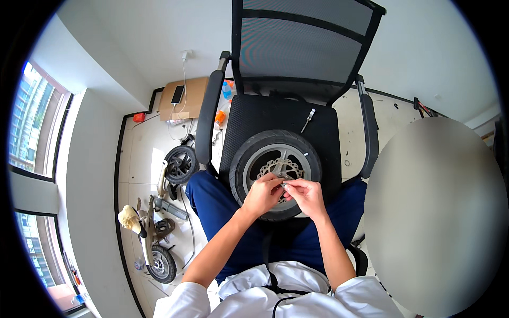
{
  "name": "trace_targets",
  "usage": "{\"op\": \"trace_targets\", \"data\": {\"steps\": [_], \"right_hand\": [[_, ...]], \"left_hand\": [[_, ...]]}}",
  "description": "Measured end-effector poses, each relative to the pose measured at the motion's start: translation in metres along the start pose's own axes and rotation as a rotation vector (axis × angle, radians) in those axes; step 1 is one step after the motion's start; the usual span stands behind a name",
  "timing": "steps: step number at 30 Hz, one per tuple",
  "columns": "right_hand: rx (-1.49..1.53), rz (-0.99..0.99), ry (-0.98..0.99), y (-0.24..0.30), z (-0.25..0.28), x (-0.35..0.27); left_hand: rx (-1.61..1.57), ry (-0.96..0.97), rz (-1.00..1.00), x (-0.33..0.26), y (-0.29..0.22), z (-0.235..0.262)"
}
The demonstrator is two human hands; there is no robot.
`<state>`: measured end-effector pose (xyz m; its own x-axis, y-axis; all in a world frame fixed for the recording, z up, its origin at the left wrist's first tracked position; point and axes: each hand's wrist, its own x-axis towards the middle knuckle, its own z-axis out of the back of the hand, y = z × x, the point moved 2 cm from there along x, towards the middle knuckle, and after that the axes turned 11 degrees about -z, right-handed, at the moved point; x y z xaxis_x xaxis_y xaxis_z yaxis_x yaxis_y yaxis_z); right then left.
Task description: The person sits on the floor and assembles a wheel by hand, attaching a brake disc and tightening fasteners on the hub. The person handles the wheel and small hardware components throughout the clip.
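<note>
A wheel with a black tyre point(244, 151) and grey rim lies flat on the black chair seat point(268, 108) in front of me. On its hub sits a silver brake disc point(295, 173) with a wavy, holed edge. My left hand point(262, 196) and my right hand point(306, 197) meet over the disc, fingertips pinched together. Between my right fingertips a small grey piece shows, too small to name. The left fingers are closed too, and what they hold is hidden. Behind the wheel, a slim silver hand tool point(308, 120) lies on the seat.
The chair's armrests point(210, 114) flank the wheel, and its mesh back point(302, 47) rises beyond. On the floor at left lie a small black wheel point(182, 164) and a partly dismantled scooter point(148, 238). A phone point(177, 94) rests on a cardboard box point(193, 98). A large blurred patch covers the right side.
</note>
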<state>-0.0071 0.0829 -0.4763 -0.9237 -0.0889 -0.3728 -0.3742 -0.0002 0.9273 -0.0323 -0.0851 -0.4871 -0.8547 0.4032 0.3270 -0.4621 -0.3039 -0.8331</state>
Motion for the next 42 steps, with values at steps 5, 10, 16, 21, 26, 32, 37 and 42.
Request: {"op": "trace_targets", "data": {"steps": [5,10,16,21,26,32,37,42], "right_hand": [[0.007,-0.024,-0.051,-0.01,-0.004,0.003],[-0.067,-0.01,-0.074,-0.011,-0.009,0.003],[-0.289,0.1,-0.102,-0.003,-0.009,0.0],[-0.468,0.396,-0.075,0.01,-0.01,0.001],[-0.327,0.124,-0.028,-0.013,-0.005,0.012],[-0.076,-0.004,-0.077,-0.041,-0.004,0.021],[-0.416,0.111,-0.103,-0.045,0.009,0.022],[-0.431,0.061,-0.078,-0.025,0.007,0.009]], "left_hand": [[0.02,0.025,-0.014,0.001,0.002,0.003],[0.006,0.057,0.019,0.003,0.002,0.003],[-0.013,0.081,0.008,0.006,0.001,0.003],[-0.028,0.104,-0.021,0.01,0.001,0.007],[-0.015,0.146,-0.032,0.005,0.006,0.007],[0.027,0.195,0.024,-0.002,0.005,0.007],[0.155,-0.057,-0.063,-0.02,-0.016,0.008],[0.112,-0.052,0.061,-0.025,0.01,-0.023]]}}
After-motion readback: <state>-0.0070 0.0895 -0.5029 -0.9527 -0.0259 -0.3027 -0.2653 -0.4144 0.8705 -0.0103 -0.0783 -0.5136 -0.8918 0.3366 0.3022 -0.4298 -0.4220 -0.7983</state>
